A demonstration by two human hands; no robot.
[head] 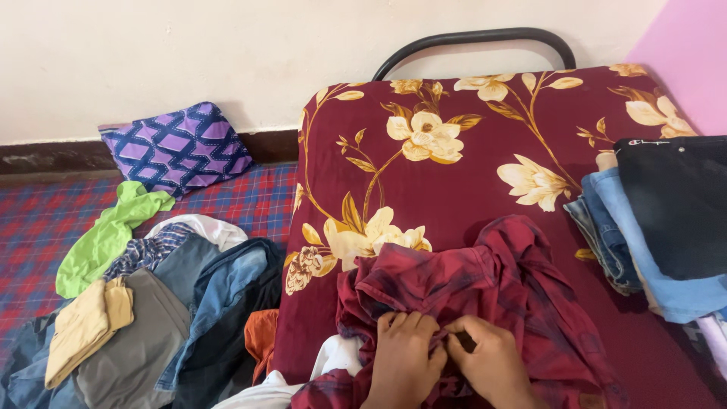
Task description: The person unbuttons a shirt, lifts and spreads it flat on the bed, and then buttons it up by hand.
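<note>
both hands (447,356) pinching maroon plaid shirt (485,295) bunched beneath them

head cam | looks down, forward | close over bed (485,151) | wall behind

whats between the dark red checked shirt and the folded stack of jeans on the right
Only bare bedsheet, maroon with cream flowers, separates the checked shirt from the folded jeans stack, seen in the head view.

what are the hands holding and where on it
Both the left hand and the right hand pinch the dark red checked shirt along a bunched fold at its near middle; which part of the garment that is cannot be told.
</note>
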